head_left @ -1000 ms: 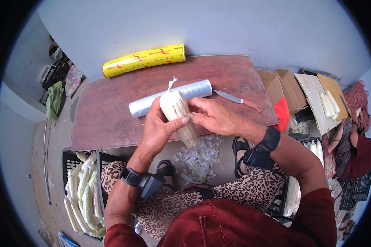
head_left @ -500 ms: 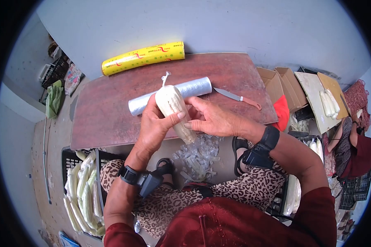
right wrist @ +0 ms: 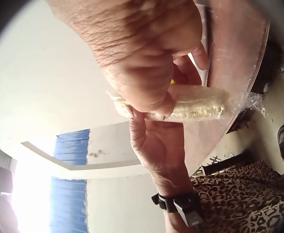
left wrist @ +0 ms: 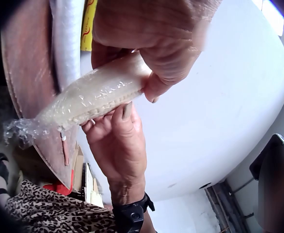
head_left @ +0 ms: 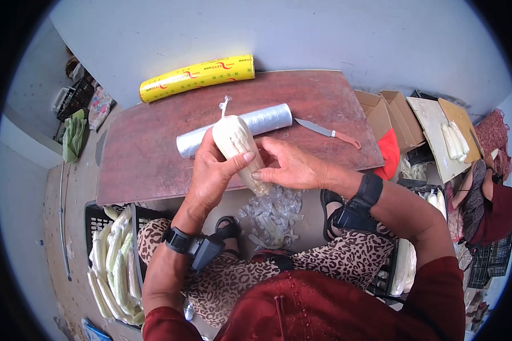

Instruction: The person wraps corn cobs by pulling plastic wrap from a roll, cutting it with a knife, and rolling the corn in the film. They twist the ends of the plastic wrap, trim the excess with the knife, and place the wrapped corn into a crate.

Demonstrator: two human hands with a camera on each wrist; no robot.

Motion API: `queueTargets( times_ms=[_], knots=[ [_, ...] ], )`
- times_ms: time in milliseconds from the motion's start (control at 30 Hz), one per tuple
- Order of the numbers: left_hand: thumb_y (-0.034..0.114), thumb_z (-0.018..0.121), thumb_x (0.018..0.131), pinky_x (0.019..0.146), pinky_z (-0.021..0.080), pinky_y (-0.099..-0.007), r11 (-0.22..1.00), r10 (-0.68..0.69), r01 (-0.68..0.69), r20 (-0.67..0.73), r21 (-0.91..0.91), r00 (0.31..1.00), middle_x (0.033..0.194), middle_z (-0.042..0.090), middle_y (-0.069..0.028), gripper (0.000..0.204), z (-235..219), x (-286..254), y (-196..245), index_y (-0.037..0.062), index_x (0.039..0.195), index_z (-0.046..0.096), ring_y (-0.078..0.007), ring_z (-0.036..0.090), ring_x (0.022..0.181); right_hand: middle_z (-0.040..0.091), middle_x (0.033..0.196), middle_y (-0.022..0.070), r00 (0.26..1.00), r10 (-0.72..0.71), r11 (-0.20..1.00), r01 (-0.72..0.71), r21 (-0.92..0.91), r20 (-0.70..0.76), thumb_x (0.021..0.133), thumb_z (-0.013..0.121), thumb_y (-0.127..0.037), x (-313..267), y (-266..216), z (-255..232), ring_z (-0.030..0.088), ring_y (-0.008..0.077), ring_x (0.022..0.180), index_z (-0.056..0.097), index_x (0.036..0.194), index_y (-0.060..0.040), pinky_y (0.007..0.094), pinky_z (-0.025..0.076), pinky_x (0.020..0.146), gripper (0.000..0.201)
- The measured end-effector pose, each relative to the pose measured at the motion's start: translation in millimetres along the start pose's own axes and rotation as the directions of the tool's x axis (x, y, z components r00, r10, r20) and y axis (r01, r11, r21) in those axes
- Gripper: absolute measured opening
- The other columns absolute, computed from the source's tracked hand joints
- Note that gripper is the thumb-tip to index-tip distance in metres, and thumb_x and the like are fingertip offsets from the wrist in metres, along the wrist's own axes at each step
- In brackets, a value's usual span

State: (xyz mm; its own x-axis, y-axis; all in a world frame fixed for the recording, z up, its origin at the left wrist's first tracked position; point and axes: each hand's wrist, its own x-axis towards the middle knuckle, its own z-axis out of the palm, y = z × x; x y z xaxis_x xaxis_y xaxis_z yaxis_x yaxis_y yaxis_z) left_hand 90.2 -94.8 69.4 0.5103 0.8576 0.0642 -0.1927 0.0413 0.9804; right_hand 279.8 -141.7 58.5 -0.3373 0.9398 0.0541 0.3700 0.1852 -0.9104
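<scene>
A pale corn cob in clear film is held above the table's front edge, its thin stem end up and its lower end tilted toward the right. The left hand grips the cob, thumb across its front. From the other side, the right hand holds it lightly, with the thumb on the lower part and fingers partly hidden behind. In the left wrist view, loose film bunches at one end of the cob, and the right hand's fingertips touch its side. The right wrist view shows kernels on the cob through the film.
On the red-brown table lie a clear film roll, a yellow roll and a knife. Film scraps cover the floor below. Wrapped cobs fill a black crate at left; cardboard boxes stand at right.
Both hands and the cob have shifted slightly left in the head view. The right thumb has moved away from the left thumb and down along the cob.
</scene>
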Motion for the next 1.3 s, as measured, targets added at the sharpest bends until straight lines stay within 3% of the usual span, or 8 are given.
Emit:
queueTargets(
  times_ms=[233, 433, 633, 833, 933, 1300],
  knots=[
    [0.01, 0.077, 0.077, 0.092, 0.05, -0.0357, 0.999, 0.021, -0.021, -0.003, -0.028, 1.0, 0.116, 0.057, -0.0109, 0.065, 1, 1, 0, 0.0025, 0.131, 0.041, -0.0206, 0.058, 0.107, 0.06, 0.106, 0.0251, 0.999, 0.044, 0.999, -0.044, -0.024, -0.021, 0.078, 0.069, -0.022, 1, 2, 6, 0.062, 0.0311, 0.099, 0.044, 0.116, 0.0102, 0.0385, 0.049, 0.087, 0.055],
    [0.018, 0.079, 0.076, 0.098, 0.044, -0.0365, 1.0, -0.004, 0.004, -0.005, -0.001, 1.0, 0.119, 0.057, -0.0083, 0.072, 0, 0, 0, 0.0036, 0.135, 0.04, -0.0202, 0.055, 0.112, 0.06, 0.105, 0.0246, 0.998, 0.05, 0.999, -0.049, 0.006, -0.046, 0.077, 0.068, -0.021, 2, -2, 8, 0.062, 0.0308, 0.099, 0.044, 0.118, 0.011, 0.0383, 0.049, 0.086, 0.057],
    [0.012, 0.077, 0.078, 0.093, 0.049, -0.0359, 0.998, 0.032, -0.033, -0.02, -0.058, 0.999, 0.117, 0.057, -0.011, 0.065, 1, 0, 1, 0.0023, 0.131, 0.041, -0.0203, 0.057, 0.108, 0.061, 0.105, 0.0241, 0.996, 0.075, 0.995, -0.073, 0.064, -0.036, 0.077, 0.068, -0.02, 1, -7, 6, 0.062, 0.0295, 0.097, 0.044, 0.118, 0.0108, 0.0376, 0.049, 0.086, 0.057],
    [0.012, 0.077, 0.078, 0.094, 0.048, -0.0356, 0.998, 0.037, -0.042, -0.085, -0.056, 0.996, 0.117, 0.057, -0.0109, 0.065, -3, 1, -4, 0.002, 0.132, 0.041, -0.0204, 0.057, 0.108, 0.06, 0.105, 0.0242, 0.997, 0.008, 0.998, -0.004, 0.057, -0.077, 0.077, 0.069, -0.02, 2, 0, 14, 0.062, 0.0308, 0.098, 0.045, 0.118, 0.0092, 0.0394, 0.049, 0.086, 0.056],
    [0.012, 0.077, 0.078, 0.094, 0.047, -0.0355, 0.999, 0.026, -0.029, -0.076, -0.045, 0.997, 0.117, 0.057, -0.0107, 0.066, -3, 0, -4, 0.0023, 0.132, 0.041, -0.0203, 0.057, 0.108, 0.06, 0.106, 0.0246, 0.997, 0.061, 0.998, -0.062, -0.01, -0.055, 0.077, 0.069, -0.02, 2, -2, 14, 0.061, 0.0315, 0.1, 0.045, 0.118, 0.0085, 0.04, 0.048, 0.086, 0.056],
    [0.011, 0.077, 0.077, 0.093, 0.048, -0.0347, 0.997, 0.068, -0.07, 0.05, 0.022, 0.996, 0.119, 0.055, -0.01, 0.07, 2, -5, 8, 0.0041, 0.135, 0.038, -0.0193, 0.056, 0.11, 0.059, 0.109, 0.019, 1.0, 0.027, 0.985, -0.024, 0.171, -0.014, 0.072, 0.072, -0.013, -1, -14, 10, 0.06, 0.0247, 0.099, 0.044, 0.126, 0.0057, 0.0363, 0.049, 0.086, 0.065]
  ],
)
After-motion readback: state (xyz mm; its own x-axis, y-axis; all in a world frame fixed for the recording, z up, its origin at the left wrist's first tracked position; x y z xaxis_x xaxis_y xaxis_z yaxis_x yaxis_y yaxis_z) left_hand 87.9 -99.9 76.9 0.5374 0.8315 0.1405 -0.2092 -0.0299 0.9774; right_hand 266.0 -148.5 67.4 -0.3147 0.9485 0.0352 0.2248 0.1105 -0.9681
